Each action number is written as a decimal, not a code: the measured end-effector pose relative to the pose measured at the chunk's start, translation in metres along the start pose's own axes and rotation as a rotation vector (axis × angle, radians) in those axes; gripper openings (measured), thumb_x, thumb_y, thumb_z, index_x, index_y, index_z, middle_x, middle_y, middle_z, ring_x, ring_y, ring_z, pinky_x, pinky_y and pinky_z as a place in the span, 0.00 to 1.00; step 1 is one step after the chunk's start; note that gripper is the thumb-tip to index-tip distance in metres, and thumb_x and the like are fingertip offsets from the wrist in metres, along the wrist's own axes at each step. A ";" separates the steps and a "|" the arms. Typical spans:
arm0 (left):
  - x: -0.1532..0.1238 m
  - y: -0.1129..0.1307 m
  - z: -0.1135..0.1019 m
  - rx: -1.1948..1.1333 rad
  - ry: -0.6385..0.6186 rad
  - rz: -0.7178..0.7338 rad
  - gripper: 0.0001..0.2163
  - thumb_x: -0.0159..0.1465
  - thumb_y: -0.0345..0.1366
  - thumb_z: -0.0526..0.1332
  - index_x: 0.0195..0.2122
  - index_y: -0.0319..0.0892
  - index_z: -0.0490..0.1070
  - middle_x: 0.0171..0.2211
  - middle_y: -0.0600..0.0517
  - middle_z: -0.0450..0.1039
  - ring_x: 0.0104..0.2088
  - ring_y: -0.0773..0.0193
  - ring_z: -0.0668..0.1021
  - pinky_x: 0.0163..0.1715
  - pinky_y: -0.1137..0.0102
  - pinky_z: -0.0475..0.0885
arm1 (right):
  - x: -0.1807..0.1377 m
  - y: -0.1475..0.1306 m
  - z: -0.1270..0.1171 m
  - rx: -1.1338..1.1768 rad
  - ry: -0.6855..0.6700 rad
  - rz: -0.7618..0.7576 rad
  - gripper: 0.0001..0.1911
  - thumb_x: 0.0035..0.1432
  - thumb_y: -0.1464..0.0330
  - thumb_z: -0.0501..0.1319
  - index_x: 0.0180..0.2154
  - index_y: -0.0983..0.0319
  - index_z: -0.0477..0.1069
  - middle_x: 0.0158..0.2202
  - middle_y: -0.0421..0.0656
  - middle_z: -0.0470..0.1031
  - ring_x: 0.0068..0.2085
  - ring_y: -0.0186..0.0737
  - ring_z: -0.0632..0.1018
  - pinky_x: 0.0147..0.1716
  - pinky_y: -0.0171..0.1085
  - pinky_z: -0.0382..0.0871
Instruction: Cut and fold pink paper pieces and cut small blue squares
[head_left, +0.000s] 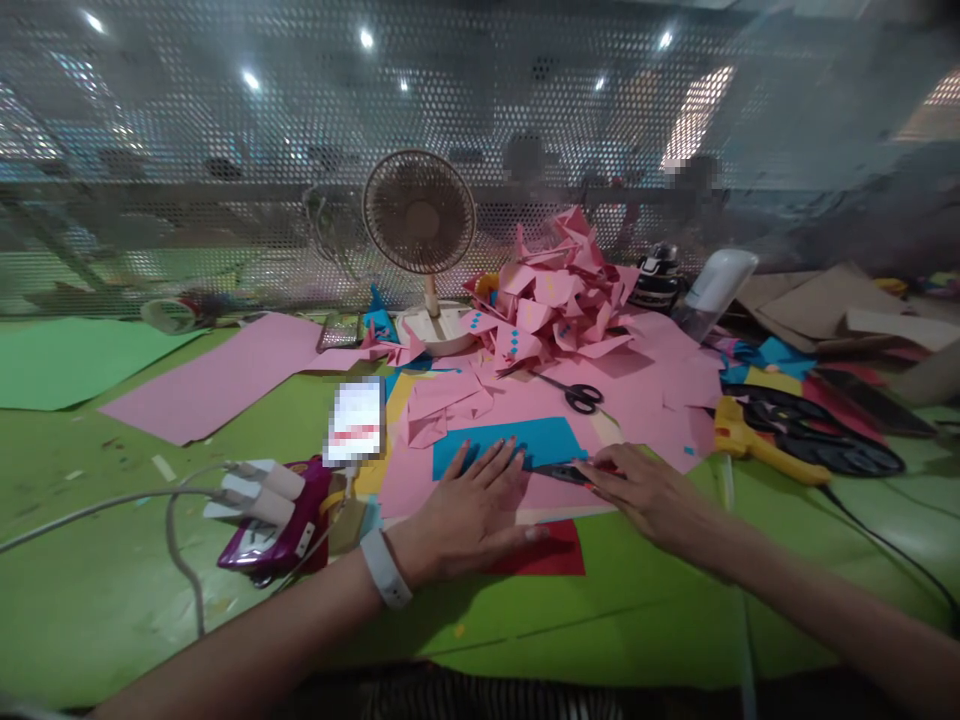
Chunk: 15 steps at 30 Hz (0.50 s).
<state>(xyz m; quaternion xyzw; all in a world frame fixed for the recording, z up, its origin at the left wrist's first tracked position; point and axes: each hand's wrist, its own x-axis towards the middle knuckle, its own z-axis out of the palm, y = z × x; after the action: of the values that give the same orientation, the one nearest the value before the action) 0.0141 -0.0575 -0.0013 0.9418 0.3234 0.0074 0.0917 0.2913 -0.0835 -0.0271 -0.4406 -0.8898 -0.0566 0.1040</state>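
Observation:
My left hand (pixel 480 505) lies flat with fingers spread, its fingertips pressing on a strip of blue paper (pixel 525 440). My right hand (pixel 649 495) is closed around a dark, narrow, pointed tool (pixel 559 472), whose tip points left along the blue paper's lower edge. The tool's handle end is hidden in my fingers, so its exact kind is unclear. Under the blue paper is pink paper (pixel 420 490). A piece of red paper (pixel 562 550) sits partly beneath my left hand. Black-handled scissors (pixel 581 398) rest just behind the blue paper.
Folded pink paper shapes (pixel 559 300) are heaped at the back beside a small fan (pixel 420 215). A lit phone (pixel 354 420) and a purple power strip with plugs (pixel 274 520) are on the left. A yellow glue gun (pixel 765 440) with a black cord lies right.

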 end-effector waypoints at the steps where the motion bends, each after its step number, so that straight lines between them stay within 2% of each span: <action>1: -0.002 -0.001 -0.002 0.010 -0.002 -0.014 0.35 0.62 0.59 0.36 0.65 0.43 0.35 0.65 0.47 0.38 0.64 0.55 0.43 0.60 0.56 0.35 | -0.001 0.000 0.001 0.003 -0.001 0.000 0.21 0.61 0.73 0.51 0.56 0.60 0.61 0.42 0.50 0.68 0.41 0.45 0.69 0.38 0.44 0.68; 8: -0.020 -0.006 -0.003 0.076 -0.004 -0.024 0.38 0.60 0.61 0.37 0.65 0.40 0.38 0.64 0.45 0.41 0.64 0.54 0.45 0.60 0.57 0.35 | 0.002 -0.004 0.003 -0.014 0.009 0.004 0.21 0.61 0.74 0.51 0.56 0.61 0.62 0.42 0.50 0.67 0.41 0.45 0.69 0.38 0.43 0.68; 15: -0.021 -0.009 0.006 0.105 0.032 -0.017 0.37 0.61 0.60 0.37 0.65 0.40 0.38 0.65 0.45 0.40 0.64 0.54 0.44 0.60 0.56 0.35 | 0.011 -0.009 0.000 -0.007 -0.009 -0.009 0.20 0.62 0.72 0.49 0.56 0.62 0.62 0.43 0.52 0.67 0.42 0.45 0.69 0.37 0.43 0.69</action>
<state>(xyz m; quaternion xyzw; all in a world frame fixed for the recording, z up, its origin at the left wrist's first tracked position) -0.0077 -0.0642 -0.0076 0.9422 0.3330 0.0045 0.0371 0.2772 -0.0805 -0.0241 -0.4370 -0.8922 -0.0584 0.0982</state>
